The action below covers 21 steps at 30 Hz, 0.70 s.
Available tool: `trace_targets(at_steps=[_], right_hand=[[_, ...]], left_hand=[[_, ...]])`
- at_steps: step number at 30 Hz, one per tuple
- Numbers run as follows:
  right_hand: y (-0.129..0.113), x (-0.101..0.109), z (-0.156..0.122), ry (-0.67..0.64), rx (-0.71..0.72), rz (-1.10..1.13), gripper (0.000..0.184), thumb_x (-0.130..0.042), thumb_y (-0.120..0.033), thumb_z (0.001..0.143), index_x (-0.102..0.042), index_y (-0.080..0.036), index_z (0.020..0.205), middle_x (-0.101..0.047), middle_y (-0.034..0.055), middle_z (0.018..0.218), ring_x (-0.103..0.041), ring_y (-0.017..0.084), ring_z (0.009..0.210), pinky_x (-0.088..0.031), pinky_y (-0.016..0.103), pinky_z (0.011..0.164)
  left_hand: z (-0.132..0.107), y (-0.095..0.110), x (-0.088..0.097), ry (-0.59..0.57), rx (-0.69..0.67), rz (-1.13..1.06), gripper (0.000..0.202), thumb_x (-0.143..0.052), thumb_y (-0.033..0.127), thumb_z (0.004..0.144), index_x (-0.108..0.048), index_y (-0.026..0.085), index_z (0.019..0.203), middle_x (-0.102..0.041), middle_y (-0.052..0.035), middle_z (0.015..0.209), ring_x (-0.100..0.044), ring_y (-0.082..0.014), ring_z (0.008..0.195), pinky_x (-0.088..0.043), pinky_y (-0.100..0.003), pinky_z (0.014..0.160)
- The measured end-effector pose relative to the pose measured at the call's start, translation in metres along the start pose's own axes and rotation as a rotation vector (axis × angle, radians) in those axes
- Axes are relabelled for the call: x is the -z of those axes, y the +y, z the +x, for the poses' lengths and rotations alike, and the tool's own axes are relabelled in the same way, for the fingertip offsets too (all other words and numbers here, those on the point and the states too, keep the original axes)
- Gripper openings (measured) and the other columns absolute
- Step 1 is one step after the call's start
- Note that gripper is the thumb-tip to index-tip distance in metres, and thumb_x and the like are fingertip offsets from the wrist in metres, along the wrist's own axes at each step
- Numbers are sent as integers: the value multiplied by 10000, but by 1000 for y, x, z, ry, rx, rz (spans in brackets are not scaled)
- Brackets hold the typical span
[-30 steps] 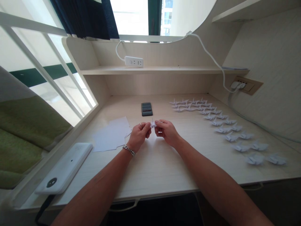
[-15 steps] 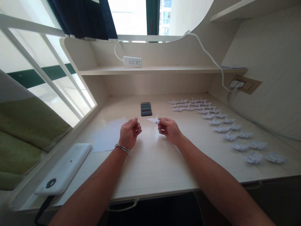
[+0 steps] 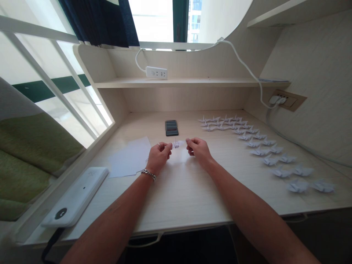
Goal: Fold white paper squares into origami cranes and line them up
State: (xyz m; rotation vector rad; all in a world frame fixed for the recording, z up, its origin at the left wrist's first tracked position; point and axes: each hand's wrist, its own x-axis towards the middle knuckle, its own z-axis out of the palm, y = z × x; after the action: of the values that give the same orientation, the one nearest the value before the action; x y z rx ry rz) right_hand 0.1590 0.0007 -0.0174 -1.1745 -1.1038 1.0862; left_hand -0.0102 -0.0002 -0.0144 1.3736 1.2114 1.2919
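Observation:
A small white paper crane (image 3: 178, 144) hangs just above the desk (image 3: 181, 190), stretched between my two hands. My left hand (image 3: 158, 156), with a ring and a chain bracelet, pinches its left side. My right hand (image 3: 198, 149) pinches its right side. Both hands have their fingers closed on the paper.
Several finished paper cranes (image 3: 261, 150) lie in rows across the right of the desk. White paper sheets (image 3: 130, 157) lie left of my hands, a dark phone (image 3: 171, 127) behind them. A white device (image 3: 75, 196) sits front left. A power strip (image 3: 156, 72) rests on the shelf.
My left hand had let go and drawn back to the left; now it has come back and pinches the crane again, which both hands hold between them.

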Motion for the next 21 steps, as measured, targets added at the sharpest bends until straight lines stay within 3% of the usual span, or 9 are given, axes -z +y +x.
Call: trace_targets(at_steps=[3, 7, 12, 21], right_hand=[[-1, -1, -5, 57, 259, -244, 333, -613, -518, 777, -571, -201, 686, -587, -2, 617, -501, 128, 540, -393, 268, 542], [-2, -9, -16, -25, 450, -507, 257, -657, -471, 764, -612, -219, 781, -633, 3, 701, -537, 144, 612, -402, 275, 624], [-1, -13, -18, -40, 479, -663, 145, -591, -366, 823, -610, -223, 802, -657, 13, 751, -556, 152, 639, -386, 272, 640], [-1, -9, -16, 56, 470, -781, 147, -542, -327, 837, -595, -226, 744, -676, 13, 732, -578, 164, 648, -365, 265, 618]], left_hand=[[2, -4, 1, 37, 4, 43, 293, -656, 438, 734, -598, 156, 679, -568, 15, 531, -461, -84, 439, -346, -213, 435], [1, -6, -1, 19, -3, 60, 313, -662, 456, 726, -602, 155, 667, -574, 11, 530, -467, -88, 440, -355, -217, 441], [0, -4, -3, -39, 1, 38, 318, -641, 452, 747, -604, 146, 671, -578, -1, 550, -454, -82, 436, -337, -213, 433], [-1, -3, -2, -103, 3, 86, 349, -650, 488, 739, -645, 142, 695, -587, -5, 563, -465, -87, 453, -352, -220, 459]])
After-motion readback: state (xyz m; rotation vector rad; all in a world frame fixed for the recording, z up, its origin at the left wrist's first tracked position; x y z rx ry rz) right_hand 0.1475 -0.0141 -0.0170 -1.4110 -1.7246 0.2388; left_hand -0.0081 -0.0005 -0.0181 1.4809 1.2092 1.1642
